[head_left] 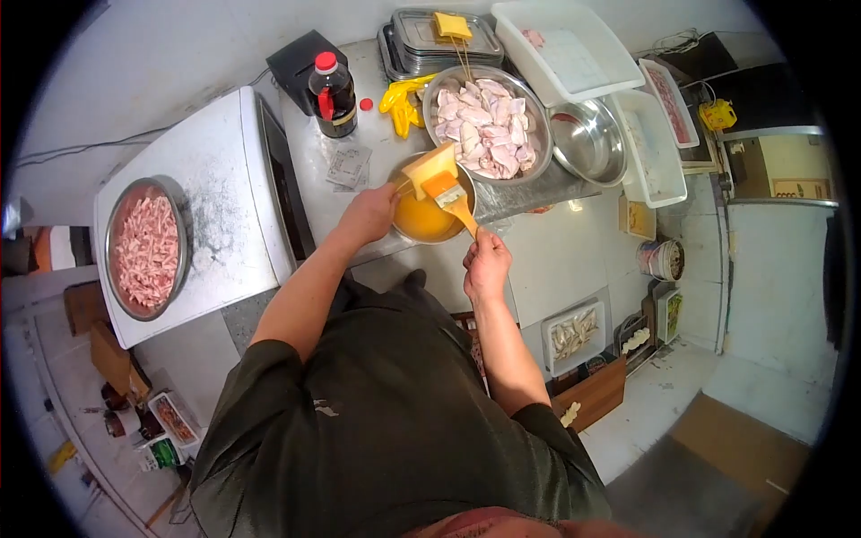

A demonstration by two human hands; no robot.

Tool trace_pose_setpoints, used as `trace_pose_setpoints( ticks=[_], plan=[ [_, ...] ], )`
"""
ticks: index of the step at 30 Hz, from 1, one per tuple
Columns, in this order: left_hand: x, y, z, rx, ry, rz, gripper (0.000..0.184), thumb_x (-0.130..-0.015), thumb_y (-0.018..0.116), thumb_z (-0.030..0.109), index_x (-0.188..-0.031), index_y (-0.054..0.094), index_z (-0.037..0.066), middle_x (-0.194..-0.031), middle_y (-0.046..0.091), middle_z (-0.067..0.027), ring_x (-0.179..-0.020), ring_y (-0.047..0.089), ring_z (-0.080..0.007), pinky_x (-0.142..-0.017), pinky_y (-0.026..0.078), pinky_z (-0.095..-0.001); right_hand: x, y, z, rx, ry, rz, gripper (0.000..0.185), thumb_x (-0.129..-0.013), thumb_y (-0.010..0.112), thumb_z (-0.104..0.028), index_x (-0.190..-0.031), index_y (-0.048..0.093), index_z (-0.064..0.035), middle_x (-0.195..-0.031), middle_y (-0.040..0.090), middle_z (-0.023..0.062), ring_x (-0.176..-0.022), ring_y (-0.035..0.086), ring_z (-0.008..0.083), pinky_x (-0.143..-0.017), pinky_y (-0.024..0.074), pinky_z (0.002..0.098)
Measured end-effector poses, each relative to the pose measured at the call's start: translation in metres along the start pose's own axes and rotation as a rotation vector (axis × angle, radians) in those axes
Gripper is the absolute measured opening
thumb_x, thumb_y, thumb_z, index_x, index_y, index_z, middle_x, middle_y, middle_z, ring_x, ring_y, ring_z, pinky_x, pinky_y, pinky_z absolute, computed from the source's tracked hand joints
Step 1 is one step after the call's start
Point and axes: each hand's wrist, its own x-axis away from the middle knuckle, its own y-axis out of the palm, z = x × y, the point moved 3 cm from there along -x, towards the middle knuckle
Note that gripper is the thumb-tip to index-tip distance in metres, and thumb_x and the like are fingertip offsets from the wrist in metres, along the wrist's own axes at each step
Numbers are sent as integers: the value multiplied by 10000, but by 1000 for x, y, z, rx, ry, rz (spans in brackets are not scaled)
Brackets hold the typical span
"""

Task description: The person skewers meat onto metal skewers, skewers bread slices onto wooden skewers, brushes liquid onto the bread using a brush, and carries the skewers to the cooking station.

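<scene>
My left hand [371, 213] is closed on the thin sticks of a skewered bread slice [432, 165], pale yellow and held tilted over a metal bowl [473, 202]. Orange-yellow liquid [420, 218] fills the lower part of that bowl. Between the fingers of my right hand [489, 260] is the wooden handle of a flat basting brush [462, 211]. The brush's orange bristles touch or overlap the face of the slice. Just behind, a wide metal basin [543, 125] holds raw chicken pieces [484, 125]. Another yellow skewered slice [452, 25] lies on stacked metal trays [421, 61].
A dark sauce bottle [334, 94] with a red cap stands behind my left hand, beside yellow gloves [404, 103] and paper slips [348, 167]. At left, a bowl of cut meat [148, 251] sits on a white surface. White tubs [574, 63] and an empty-looking steel bowl [592, 148] crowd the right.
</scene>
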Motion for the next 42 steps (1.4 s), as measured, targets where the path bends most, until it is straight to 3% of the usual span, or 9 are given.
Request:
trace_pose_setpoints(
  ticks=[17,20,21,24,25,29,32,36,42],
  plan=[
    [3,1,13,-8,-18,-26,219,-945,457,221,-948,540,19,-814,605,-245,-813,575,-441,-718,453,-498,5,21,-9,-40,-12,-23,184,-890,604,-201,-818,571,-34,-581,461,-31,-442,374,58,-392,282,226],
    [3,-5,13,5,-14,2,220,-944,462,221,-939,543,16,-819,607,-245,-817,576,-440,-716,451,-501,-9,12,2,90,-7,-11,181,-889,606,-207,-809,568,-49,-580,448,-37,-447,362,52,-397,268,223],
    [1,-10,10,3,-16,13,221,-943,464,222,-937,545,16,-826,608,-245,-819,576,-439,-716,451,-499,-17,1,4,181,15,3,212,-882,601,-201,-779,593,-16,-570,473,-21,-462,409,74,-419,318,252],
    [3,-18,1,11,-23,23,222,-941,471,222,-936,553,16,-844,611,-242,-827,577,-434,-718,451,-492,-33,-10,-11,684,-282,24,237,-866,597,-195,-760,620,16,-566,547,50,-499,493,134,-484,408,307],
    [4,-21,0,17,-20,23,222,-941,473,222,-938,556,17,-850,613,-241,-830,578,-432,-719,452,-489,-30,-2,-22,886,-401,-9,272,-861,564,-222,-785,652,24,-616,620,160,-595,618,254,-601,485,392],
    [7,-21,-7,45,-18,29,226,-942,470,221,-951,569,18,-862,616,-235,-847,581,-421,-731,454,-474,-33,47,-32,1559,-484,-153,318,-871,498,-280,-853,673,-15,-817,656,233,-821,638,402,-750,506,487],
    [10,-22,-8,55,-24,21,227,-943,468,216,-952,573,15,-859,617,-233,-854,582,-417,-738,454,-470,-34,62,-21,1682,-457,-244,304,-873,502,-276,-854,669,-22,-839,657,232,-823,641,396,-763,509,478],
    [12,-22,-16,54,-42,14,224,-943,471,213,-946,570,11,-862,619,-232,-858,580,-419,-743,453,-468,-39,18,-34,1086,-496,-167,268,-854,581,-260,-830,659,-5,-761,674,178,-717,661,320,-663,502,409],
    [14,-18,-6,39,-26,-28,225,-945,471,216,-951,560,10,-869,620,-234,-857,583,-421,-742,456,-469,-29,-26,-30,286,-110,-69,213,-874,632,-211,-798,623,-12,-595,510,-20,-483,429,66,-439,339,233]
  ],
)
